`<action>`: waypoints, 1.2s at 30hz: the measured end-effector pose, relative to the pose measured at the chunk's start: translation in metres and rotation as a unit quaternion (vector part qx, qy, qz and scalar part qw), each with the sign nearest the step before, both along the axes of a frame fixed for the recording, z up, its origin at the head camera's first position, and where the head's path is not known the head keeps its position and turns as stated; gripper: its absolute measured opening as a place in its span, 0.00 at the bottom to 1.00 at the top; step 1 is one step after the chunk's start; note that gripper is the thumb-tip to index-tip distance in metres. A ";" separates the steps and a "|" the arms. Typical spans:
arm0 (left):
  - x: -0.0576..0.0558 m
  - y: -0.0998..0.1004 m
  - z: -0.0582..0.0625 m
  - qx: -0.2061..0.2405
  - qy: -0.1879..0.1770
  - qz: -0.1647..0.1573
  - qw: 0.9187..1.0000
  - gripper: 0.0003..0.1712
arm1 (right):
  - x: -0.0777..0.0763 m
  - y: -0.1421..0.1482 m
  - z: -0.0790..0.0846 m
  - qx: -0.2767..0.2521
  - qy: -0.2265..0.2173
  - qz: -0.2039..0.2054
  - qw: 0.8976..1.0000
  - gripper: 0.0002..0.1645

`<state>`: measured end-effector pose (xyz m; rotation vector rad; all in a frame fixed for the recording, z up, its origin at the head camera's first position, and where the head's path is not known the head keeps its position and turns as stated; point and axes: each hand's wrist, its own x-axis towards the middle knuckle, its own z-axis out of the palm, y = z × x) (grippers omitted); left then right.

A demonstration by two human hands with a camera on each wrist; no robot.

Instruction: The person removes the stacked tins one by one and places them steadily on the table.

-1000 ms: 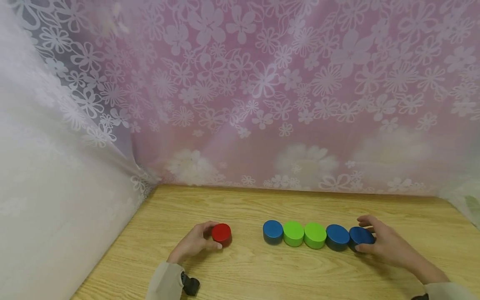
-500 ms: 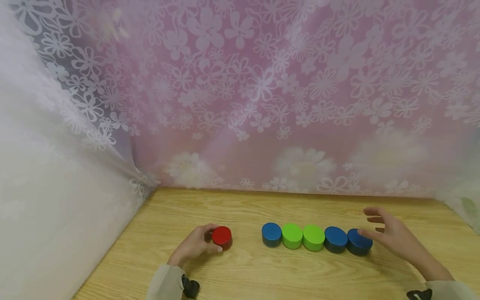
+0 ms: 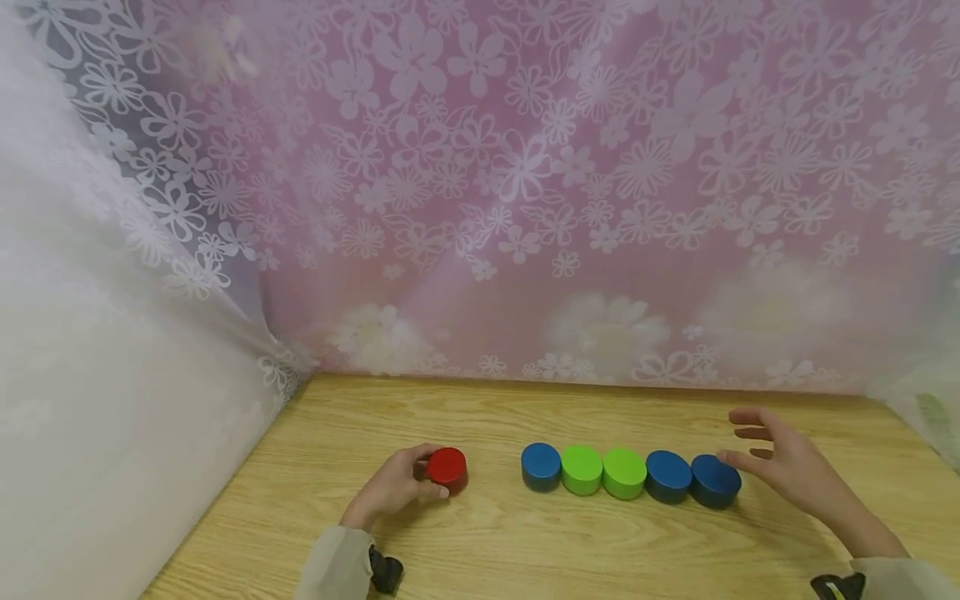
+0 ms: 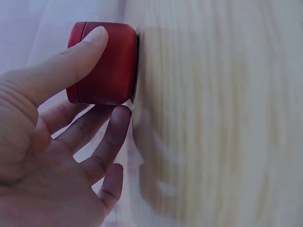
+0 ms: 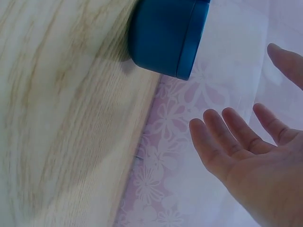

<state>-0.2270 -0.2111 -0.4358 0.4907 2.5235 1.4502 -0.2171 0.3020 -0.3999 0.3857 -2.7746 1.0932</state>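
Note:
My left hand (image 3: 395, 485) holds a small red round lidded tin (image 3: 447, 469) on the wooden table. In the left wrist view the thumb lies across the side of the red tin (image 4: 111, 66), with fingers on its opposite side. My right hand (image 3: 787, 462) hovers with loosely spread fingers at the right end of a row of tins, nothing in its grasp. That row runs blue (image 3: 541, 466), green (image 3: 582, 469), green (image 3: 624, 473), blue (image 3: 668, 477), blue (image 3: 716, 481). The right wrist view shows a blue tin (image 5: 163, 40) apart from the right hand's fingers.
The wooden table (image 3: 480, 550) ends at the back against a pink flowered curtain (image 3: 480, 208). A whitish curtain (image 3: 112, 400) slopes along the left side. A gap of bare wood lies between the red tin and the row.
My right hand has let go of the rightmost blue tin and drawn up and to the right; that tin now sits flat. The left hand stays on the red tin.

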 end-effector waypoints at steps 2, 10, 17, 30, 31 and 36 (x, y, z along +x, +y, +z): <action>0.000 0.003 0.001 0.003 -0.002 0.002 1.000 0.33 | 0.000 0.000 0.001 -0.002 0.002 0.000 1.000 0.36; -0.001 0.017 0.001 0.005 0.009 0.005 1.000 0.33 | 0.002 -0.001 0.001 -0.009 0.006 0.005 1.000 0.36; -0.004 0.030 0.000 -0.008 0.004 0.016 1.000 0.36 | 0.002 -0.003 0.000 -0.016 0.008 0.003 1.000 0.36; -0.007 0.047 -0.001 -0.011 0.020 -0.008 1.000 0.31 | 0.002 -0.003 -0.001 -0.014 0.007 0.002 1.000 0.36; -0.007 0.047 -0.001 -0.013 0.023 -0.009 1.000 0.30 | 0.002 -0.003 -0.001 -0.013 0.008 0.001 1.000 0.36; -0.008 0.049 -0.001 -0.025 0.039 -0.009 0.999 0.26 | 0.001 -0.002 -0.003 -0.013 0.012 0.002 1.000 0.35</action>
